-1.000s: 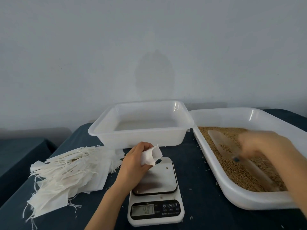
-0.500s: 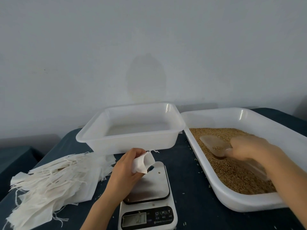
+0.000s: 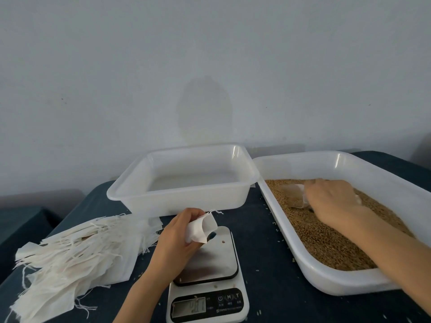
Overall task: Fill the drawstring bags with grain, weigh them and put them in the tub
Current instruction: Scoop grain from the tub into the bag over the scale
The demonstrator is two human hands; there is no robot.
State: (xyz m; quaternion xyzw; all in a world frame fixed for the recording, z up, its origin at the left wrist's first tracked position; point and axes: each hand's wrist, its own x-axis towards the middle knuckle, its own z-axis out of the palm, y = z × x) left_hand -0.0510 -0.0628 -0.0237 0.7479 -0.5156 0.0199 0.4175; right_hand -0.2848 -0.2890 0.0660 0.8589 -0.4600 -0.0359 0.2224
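Note:
My left hand (image 3: 177,236) grips a small white drawstring bag (image 3: 202,228) with its mouth held open, just above the steel platform of the kitchen scale (image 3: 210,264). My right hand (image 3: 331,201) holds a clear plastic scoop (image 3: 292,195) that is dug into the brown grain (image 3: 326,238) in the large white tray (image 3: 310,271) on the right. A white tub (image 3: 186,199) with nothing visible in it stands behind the scale.
A heap of flat white drawstring bags (image 3: 77,250) lies on the dark tablecloth at the left. Loose grains are scattered on the cloth between scale and tray. A plain wall rises right behind the tub.
My right hand has slid the scoop toward the far left corner of the grain tray and pushed it into the grain. My left hand keeps the open bag over the scale.

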